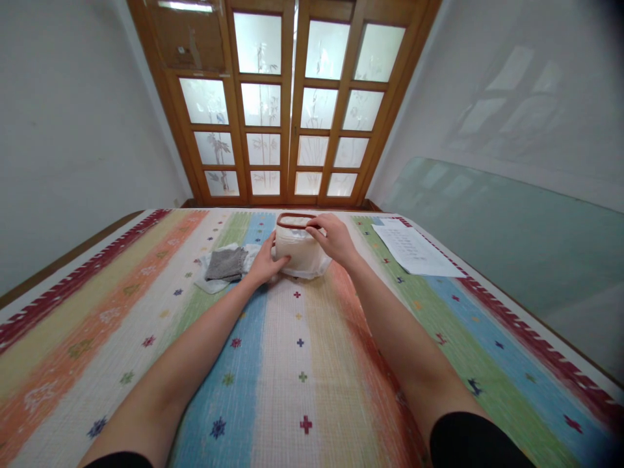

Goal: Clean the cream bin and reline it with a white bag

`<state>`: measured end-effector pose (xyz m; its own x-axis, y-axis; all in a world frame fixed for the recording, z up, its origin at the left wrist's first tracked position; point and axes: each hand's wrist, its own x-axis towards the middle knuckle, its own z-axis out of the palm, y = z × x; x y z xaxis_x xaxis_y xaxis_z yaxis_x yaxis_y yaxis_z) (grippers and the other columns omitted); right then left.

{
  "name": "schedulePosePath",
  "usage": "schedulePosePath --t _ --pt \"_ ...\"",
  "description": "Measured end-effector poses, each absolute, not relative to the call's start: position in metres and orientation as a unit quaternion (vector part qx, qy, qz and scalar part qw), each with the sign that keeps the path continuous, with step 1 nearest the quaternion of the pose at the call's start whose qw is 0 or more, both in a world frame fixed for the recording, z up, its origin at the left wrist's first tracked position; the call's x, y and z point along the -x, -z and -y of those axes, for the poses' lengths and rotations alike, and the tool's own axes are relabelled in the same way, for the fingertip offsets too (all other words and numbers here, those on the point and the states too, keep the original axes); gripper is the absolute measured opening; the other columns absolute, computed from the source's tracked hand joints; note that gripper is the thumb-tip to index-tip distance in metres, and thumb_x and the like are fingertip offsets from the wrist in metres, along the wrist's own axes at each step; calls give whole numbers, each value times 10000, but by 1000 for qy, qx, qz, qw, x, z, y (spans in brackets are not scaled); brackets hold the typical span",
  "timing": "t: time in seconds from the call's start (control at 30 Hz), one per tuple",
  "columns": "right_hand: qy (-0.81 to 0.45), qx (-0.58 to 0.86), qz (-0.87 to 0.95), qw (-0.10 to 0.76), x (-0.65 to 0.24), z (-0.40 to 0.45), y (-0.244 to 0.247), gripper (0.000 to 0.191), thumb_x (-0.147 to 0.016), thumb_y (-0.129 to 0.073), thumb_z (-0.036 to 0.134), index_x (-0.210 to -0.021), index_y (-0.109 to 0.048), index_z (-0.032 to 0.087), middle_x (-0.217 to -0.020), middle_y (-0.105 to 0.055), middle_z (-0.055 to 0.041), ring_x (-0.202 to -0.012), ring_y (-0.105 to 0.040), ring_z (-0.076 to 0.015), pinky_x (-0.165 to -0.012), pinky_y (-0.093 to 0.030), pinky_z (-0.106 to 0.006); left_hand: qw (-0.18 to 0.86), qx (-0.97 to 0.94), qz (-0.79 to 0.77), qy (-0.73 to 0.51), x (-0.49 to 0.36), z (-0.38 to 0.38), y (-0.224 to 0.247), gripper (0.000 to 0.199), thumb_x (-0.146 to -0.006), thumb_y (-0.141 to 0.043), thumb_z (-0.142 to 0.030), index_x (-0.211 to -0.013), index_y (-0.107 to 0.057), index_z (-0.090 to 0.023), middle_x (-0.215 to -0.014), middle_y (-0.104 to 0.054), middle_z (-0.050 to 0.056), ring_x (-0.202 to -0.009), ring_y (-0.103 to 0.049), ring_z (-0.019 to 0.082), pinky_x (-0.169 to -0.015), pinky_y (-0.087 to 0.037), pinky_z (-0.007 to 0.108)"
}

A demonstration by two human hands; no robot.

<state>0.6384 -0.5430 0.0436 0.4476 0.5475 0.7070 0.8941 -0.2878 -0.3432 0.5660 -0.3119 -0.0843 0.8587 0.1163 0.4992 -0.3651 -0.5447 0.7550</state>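
Observation:
A whitish container (297, 250) with a brown rim (287, 216) stands at the far middle of the striped cloth. Thin, pale, see-through material spreads around its base. My left hand (266, 261) grips the container's left side, thumb across the front and fingers behind. At the rim's right front corner, the thumb and fingers of my right hand (334, 237) are pinched together. Whether they hold the rim or the thin material over it is hard to see. Left of the container, a folded grey cloth (225, 264) lies on some white material (207, 284).
A striped, patterned cloth (287, 377) covers the table. Printed white paper (414, 247) lies at the far right. Beyond the far edge stand wooden doors with frosted panes (263, 104). A pale green panel (487, 214) leans along the right wall.

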Motion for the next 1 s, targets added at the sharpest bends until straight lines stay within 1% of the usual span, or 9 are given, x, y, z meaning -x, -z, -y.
schedulePosePath --t 0.17,0.23,0.37,0.47,0.63,0.8,0.9,1.0 --pt "236 775 438 388 -636 540 -43 142 -989 -635 310 -943 -719 205 -954 -746 -75 -925 -649 -241 -862 -460 -375 512 -830 61 -212 -566 305 73 944 -833 -760 -416 -1647 -312 -249 -1615 -465 159 -1335 -605 319 -1166 -465 539" --pt "235 771 436 399 -635 539 -44 149 -988 -628 314 -940 -717 204 -958 -747 -76 -921 -655 -238 -853 -465 -371 520 -826 67 -205 -565 307 70 928 -836 -761 -427 -1639 -333 -246 -1607 -476 160 -1341 -600 317 -1156 -480 524" --pt "229 759 422 440 -635 538 -45 181 -988 -619 349 -935 -720 208 -951 -747 -70 -907 -665 -229 -845 -478 -364 543 -812 60 -206 -566 314 67 822 -886 -711 -426 -1616 -378 -242 -1596 -494 152 -1346 -595 308 -1131 -508 498" --pt "232 756 390 471 -636 537 -45 197 -982 -618 375 -937 -721 214 -948 -749 -65 -916 -667 -230 -848 -489 -364 555 -805 47 -205 -568 316 68 795 -902 -692 -427 -1611 -387 -238 -1585 -504 155 -1311 -618 305 -1110 -525 508" --pt "241 749 394 476 -634 534 -46 234 -993 -600 409 -929 -712 214 -949 -741 -68 -919 -660 -229 -866 -489 -371 545 -810 56 -209 -569 316 73 779 -894 -712 -444 -1590 -425 -242 -1556 -531 163 -1313 -610 318 -1098 -536 519" --pt "227 737 381 510 -635 533 -47 292 -977 -618 484 -925 -702 209 -940 -735 -65 -904 -647 -220 -854 -498 -355 590 -787 34 -176 -568 322 64 773 -878 -718 -393 -1575 -432 -219 -1517 -565 162 -1201 -664 303 -1041 -569 505" --pt "200 722 379 543 -643 531 -42 320 -966 -629 517 -950 -698 204 -927 -727 -50 -881 -640 -204 -853 -500 -344 575 -791 39 -203 -568 328 56 832 -853 -760 -380 -1591 -409 -222 -1525 -556 161 -1262 -629 320 -1077 -545 508" --pt "198 698 359 587 -651 530 -37 330 -980 -613 525 -1012 -684 204 -940 -715 -46 -890 -638 -196 -851 -501 -337 555 -796 59 -236 -567 333 51 954 -843 -791 -384 -1651 -305 -243 -1561 -513 172 -1317 -593 335 -1114 -515 527"
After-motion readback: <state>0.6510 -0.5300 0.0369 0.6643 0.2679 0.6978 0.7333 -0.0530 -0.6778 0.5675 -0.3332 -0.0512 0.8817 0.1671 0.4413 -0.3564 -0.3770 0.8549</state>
